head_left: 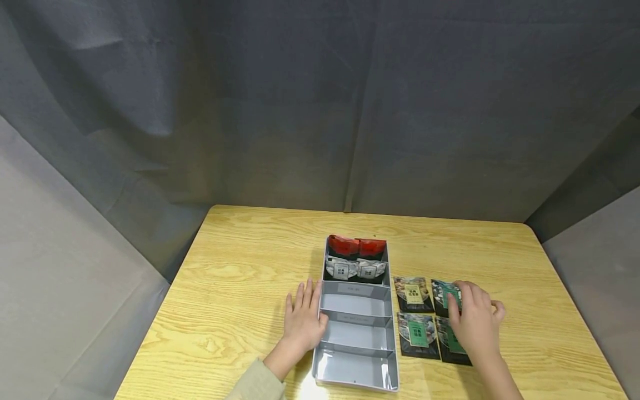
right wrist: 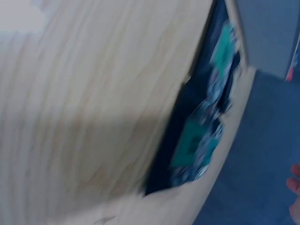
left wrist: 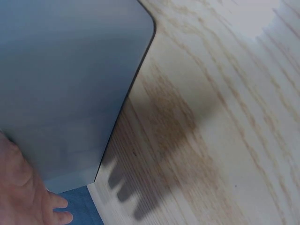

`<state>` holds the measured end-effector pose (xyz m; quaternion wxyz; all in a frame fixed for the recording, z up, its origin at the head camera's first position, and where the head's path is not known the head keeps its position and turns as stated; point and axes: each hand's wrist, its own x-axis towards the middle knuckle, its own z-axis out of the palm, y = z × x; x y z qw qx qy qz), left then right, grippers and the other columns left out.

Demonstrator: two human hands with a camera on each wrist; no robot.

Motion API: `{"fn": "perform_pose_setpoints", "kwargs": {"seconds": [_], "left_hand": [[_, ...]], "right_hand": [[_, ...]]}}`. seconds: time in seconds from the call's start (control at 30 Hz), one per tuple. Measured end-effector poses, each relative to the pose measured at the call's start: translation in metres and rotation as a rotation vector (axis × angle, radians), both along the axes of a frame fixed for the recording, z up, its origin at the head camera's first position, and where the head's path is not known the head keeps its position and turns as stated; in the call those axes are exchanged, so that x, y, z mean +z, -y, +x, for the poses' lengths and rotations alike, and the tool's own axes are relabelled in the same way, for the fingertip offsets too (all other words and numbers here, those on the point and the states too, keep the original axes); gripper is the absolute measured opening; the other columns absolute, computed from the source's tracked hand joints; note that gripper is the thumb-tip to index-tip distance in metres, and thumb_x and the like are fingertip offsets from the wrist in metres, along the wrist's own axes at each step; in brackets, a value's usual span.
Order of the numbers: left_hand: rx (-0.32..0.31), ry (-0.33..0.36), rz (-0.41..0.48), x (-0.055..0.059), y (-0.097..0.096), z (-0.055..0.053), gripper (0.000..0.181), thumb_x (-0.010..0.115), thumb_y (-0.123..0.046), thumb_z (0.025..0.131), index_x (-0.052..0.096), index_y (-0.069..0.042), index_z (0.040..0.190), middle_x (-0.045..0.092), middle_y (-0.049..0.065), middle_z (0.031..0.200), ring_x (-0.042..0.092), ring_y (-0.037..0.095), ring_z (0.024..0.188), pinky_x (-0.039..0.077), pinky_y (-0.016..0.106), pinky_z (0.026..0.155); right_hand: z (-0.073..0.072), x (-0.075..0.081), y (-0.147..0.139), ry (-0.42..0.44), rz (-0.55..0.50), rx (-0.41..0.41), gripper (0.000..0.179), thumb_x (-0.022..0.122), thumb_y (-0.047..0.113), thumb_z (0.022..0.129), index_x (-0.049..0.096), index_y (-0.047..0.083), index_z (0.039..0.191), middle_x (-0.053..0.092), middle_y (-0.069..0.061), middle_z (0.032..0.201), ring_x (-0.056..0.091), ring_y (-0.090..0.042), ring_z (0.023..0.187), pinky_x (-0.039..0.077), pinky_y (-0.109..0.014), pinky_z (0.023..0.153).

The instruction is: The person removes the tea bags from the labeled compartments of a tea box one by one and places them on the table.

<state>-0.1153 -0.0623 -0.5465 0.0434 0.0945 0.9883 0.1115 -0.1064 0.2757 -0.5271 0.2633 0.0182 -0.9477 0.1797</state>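
My left hand (head_left: 303,325), fingers straight, rests against the left wall of a long grey divided box (head_left: 356,368); its thumb reaches over the rim. The left wrist view shows the box's outer side (left wrist: 79,84) beside that hand. On the right, my right hand (head_left: 476,319) hovers over flat black packets, fingers loosely bent, nearest the upper right green-labelled packet (head_left: 441,294). It partly covers the lower right green-labelled packet (head_left: 451,347). Another green-labelled packet (head_left: 418,335) lies lower left, below a yellow-labelled packet (head_left: 413,293). The right wrist view is blurred.
Red packets (head_left: 344,246) stand in the box's farthest compartment, with silver-white packets (head_left: 342,270) in the one before it. Three nearer compartments show bare bottoms. A wooden table (head_left: 240,289) carries everything; a dark grey curtain (head_left: 290,111) hangs behind.
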Motion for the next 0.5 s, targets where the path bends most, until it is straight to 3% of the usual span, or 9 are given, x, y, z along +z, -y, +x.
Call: {"fn": "perform_pose_setpoints", "kwargs": {"seconds": [0.27, 0.5], "left_hand": [[0.002, 0.003, 0.007, 0.0, -0.001, 0.0, 0.07, 0.039, -0.031, 0.085, 0.013, -0.013, 0.148, 0.016, 0.012, 0.152, 0.014, 0.031, 0.138, 0.012, 0.054, 0.108], [0.002, 0.002, 0.005, 0.0, -0.001, 0.0, 0.07, 0.038, -0.031, 0.085, 0.013, -0.013, 0.148, 0.016, 0.012, 0.151, 0.014, 0.031, 0.138, 0.012, 0.054, 0.108]], "right_hand": [[0.0, 0.007, 0.038, -0.048, 0.006, 0.078, 0.045, 0.064, 0.019, 0.08, 0.051, 0.0, 0.118, 0.052, -0.021, 0.116, 0.046, -0.038, 0.106, 0.025, -0.062, 0.082], [0.005, -0.002, 0.071, 0.044, 0.011, 0.098, 0.057, 0.066, 0.024, 0.079, 0.047, 0.003, 0.129, 0.048, -0.018, 0.127, 0.043, -0.035, 0.116, 0.026, -0.06, 0.088]]}}
